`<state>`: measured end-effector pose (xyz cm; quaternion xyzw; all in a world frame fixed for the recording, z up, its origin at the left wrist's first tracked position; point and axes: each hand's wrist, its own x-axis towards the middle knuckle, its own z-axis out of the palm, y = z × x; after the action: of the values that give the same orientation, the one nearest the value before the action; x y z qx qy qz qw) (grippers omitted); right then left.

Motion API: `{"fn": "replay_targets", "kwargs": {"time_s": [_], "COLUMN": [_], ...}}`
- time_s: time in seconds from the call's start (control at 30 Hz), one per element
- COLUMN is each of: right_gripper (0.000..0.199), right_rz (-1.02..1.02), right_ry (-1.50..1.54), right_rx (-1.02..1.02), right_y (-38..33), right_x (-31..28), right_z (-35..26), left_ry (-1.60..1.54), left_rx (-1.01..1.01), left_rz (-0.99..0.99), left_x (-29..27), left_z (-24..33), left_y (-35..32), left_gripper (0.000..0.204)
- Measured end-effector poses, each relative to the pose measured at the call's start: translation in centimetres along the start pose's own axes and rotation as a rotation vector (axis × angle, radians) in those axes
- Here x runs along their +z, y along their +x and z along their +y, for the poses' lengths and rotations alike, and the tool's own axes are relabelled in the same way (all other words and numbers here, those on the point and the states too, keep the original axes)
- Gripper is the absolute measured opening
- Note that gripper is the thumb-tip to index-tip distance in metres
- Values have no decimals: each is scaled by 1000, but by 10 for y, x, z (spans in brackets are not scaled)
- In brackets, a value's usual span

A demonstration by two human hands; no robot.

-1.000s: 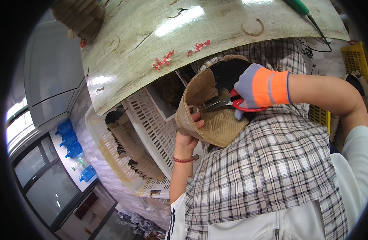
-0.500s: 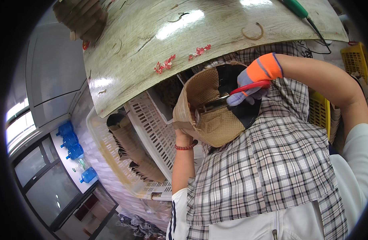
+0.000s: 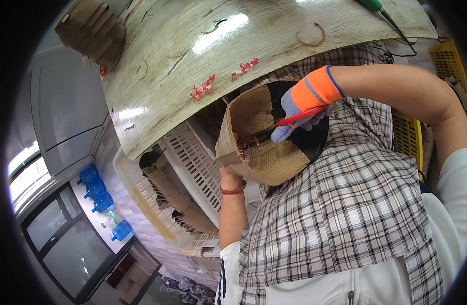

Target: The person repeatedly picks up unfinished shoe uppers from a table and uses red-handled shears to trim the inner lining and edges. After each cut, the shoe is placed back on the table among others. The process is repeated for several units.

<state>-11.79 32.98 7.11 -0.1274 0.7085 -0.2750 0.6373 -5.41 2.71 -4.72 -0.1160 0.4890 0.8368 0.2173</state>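
Observation:
A tan and black sewn piece [image 3: 271,162], hollow and open toward me, is held above my lap by the table's near edge. Its inside is tan and textured, with black panels on the right. My left hand [image 3: 229,176], with a red bead bracelet at the wrist, grips the piece from its left side; most of the fingers are hidden behind it. My right hand [image 3: 297,116], in a grey glove with an orange cuff, is closed on red-handled scissors [image 3: 307,115]. The blades reach into the hollow, where their tips are hard to make out.
The wood-patterned table [image 3: 172,76] carries a stack of tan pieces [image 3: 94,33], a green-handled tool [image 3: 370,4], red scraps [image 3: 202,88] and a curved strip [image 3: 317,36]. White baskets [image 3: 193,165] with more tan pieces stand at the left, yellow crates [image 3: 407,137] at the right.
My right hand and the scissors have moved left and slightly down, deeper into the hollow piece. The left hand keeps its hold, and the view has shifted a little.

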Motion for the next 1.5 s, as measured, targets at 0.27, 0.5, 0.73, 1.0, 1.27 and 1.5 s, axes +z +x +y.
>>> {"fn": "replay_targets", "kwargs": {"time_s": [0.27, 0.5, 0.73, 1.0, 1.27, 1.5], "right_gripper": [89, 68, 68, 78, 90, 89], "right_rz": [344, 4, -139, 37, 221, 178], "right_ry": [-336, 46, 300, 470, 791, 912], "right_rx": [-35, -225, -230, -624, -738, -809], "right_y": [-21, 5, -9, -18, -27, -29], "right_x": [29, 36, 36, 67, 87, 92], "right_z": [-10, 85, 92, 192, 202, 196], "left_ry": [20, 645, 236, 739, 1735, 2113], "left_rx": [16, -63, 43, 413, 1668, 1098], "left_rz": [-44, 82, -133, -41, -358, -703], "left_x": [4, -33, -25, 145, 391, 479], "left_z": [6, 19, 4, 197, 321, 265], "left_y": [-10, -17, -18, -49, 37, 178], "left_gripper": [29, 24, 41, 28, 47, 52]}}
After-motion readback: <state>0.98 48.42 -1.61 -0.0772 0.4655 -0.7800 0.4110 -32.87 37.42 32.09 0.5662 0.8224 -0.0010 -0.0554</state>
